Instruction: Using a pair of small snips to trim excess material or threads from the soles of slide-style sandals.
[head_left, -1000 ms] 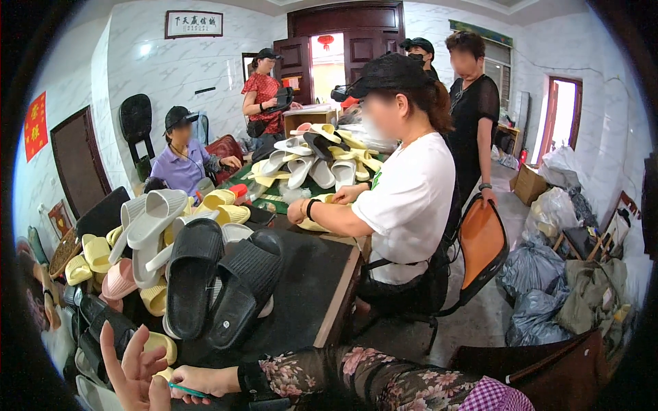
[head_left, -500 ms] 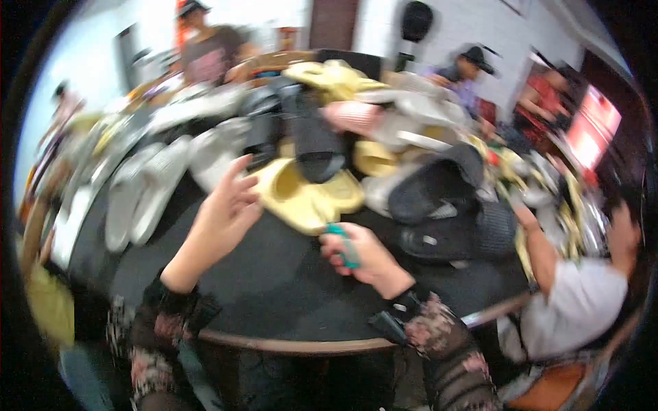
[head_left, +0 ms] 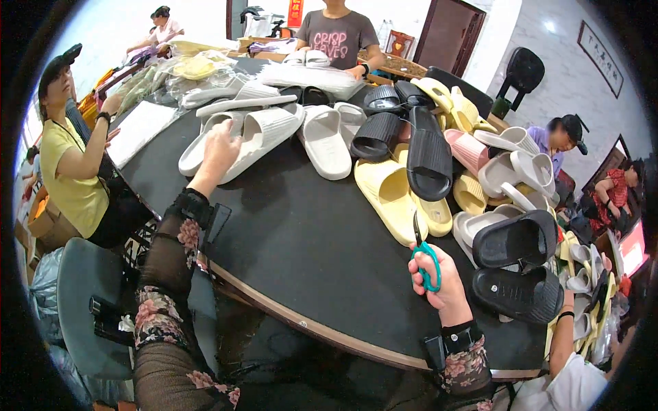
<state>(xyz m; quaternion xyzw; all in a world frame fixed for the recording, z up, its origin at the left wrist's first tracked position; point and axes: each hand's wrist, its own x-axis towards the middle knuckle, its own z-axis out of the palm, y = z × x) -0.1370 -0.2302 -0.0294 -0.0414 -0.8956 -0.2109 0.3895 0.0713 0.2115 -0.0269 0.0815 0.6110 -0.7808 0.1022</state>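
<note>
My left hand point(head_left: 218, 154) reaches over a pair of light grey slippers on the black tabletop, its bent fingers on the inner edge of the left grey slipper point(head_left: 195, 152). The right grey slipper point(head_left: 264, 140) lies against it, with another grey slipper across their tops. My right hand point(head_left: 444, 284) is closed round teal-handled snips point(head_left: 428, 264), their dark curved blades pointing up and away. Just beyond the blades lies a pair of yellow slippers point(head_left: 387, 195), with a black slipper point(head_left: 430, 154) on top. More black slippers point(head_left: 517, 291) sit right of my right hand.
Heaped slippers in grey, black, pink and yellow cover the table's far and right parts. A curved wooden edge point(head_left: 308, 325) borders the tabletop. A grey chair point(head_left: 89, 308) stands at left. A person in yellow point(head_left: 75, 164) and one in dark grey point(head_left: 336, 38) stand around the table.
The view has swung left and sharpened. My left hand, apart from the slippers before, is now on the grey pair. My right hand still holds the snips, whose blades now show clearly.
</note>
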